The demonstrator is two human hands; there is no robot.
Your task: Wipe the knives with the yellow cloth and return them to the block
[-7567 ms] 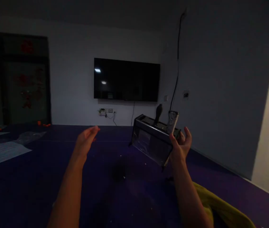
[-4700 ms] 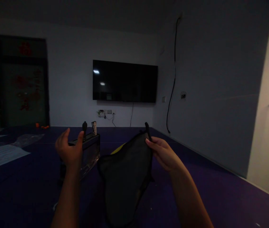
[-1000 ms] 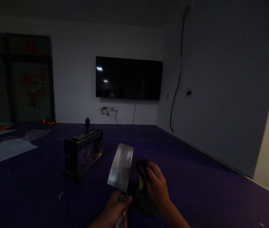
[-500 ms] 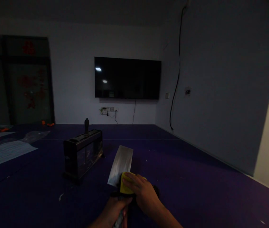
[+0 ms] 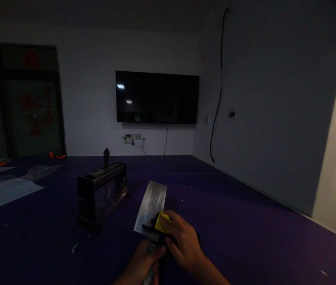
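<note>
Pointing away from me is a cleaver (image 5: 151, 202) with a broad grey blade. My left hand (image 5: 142, 259) is wrapped around its handle, thumb on top. On the lower part of the blade lies a yellow cloth (image 5: 162, 222) with dark edges or a dark underside. My right hand (image 5: 185, 239) grips this cloth, fingers bent over it; the fingertips are partly hidden. Left of the blade stands a black knife block (image 5: 102, 190) with clear sides, one dark handle (image 5: 106, 158) sticking up from its top.
The surface is a wide purple tabletop (image 5: 245, 237) with small white scraps on it. Papers (image 5: 8, 192) and a crumpled clear plastic bag (image 5: 42, 171) lie at the left. A dark television (image 5: 157, 97) hangs on the far wall, and a black cable (image 5: 219, 95) runs down the right wall.
My right hand has shifted slightly right and up with the cloth, and the cloth is folded differently, showing less yellow. The left hand keeps its hold. The view has turned slightly right.
</note>
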